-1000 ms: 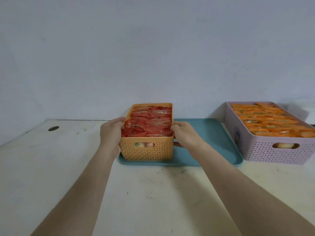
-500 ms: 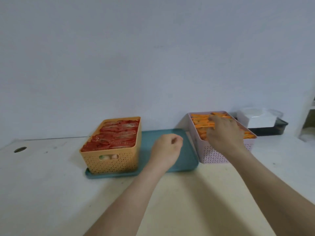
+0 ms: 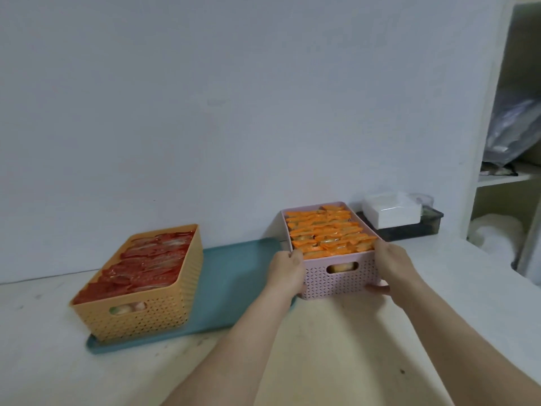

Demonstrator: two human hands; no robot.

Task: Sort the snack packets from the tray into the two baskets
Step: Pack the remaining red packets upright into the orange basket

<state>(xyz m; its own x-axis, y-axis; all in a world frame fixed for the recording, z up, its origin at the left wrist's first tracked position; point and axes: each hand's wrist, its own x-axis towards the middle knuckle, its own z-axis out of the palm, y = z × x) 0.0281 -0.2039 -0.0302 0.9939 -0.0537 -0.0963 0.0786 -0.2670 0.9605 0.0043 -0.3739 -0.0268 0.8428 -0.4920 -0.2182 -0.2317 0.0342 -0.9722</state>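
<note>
Table (image 3: 351, 347), left grip (image 3: 285, 269), right grip (image 3: 393, 266) holding pink basket (image 3: 342, 281)

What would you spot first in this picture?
The left hand and the right hand grip a pink basket brimming with orange packets, right of the middle. To its left, an orange basket packed with red packets sits on a teal tray.

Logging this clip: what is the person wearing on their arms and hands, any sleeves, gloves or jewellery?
Nothing shows. The left hand and right hand are ungloved, with no rings visible, and the left forearm and right forearm are bare to the frame's edge: no sleeves, watch or wristbands.
</note>
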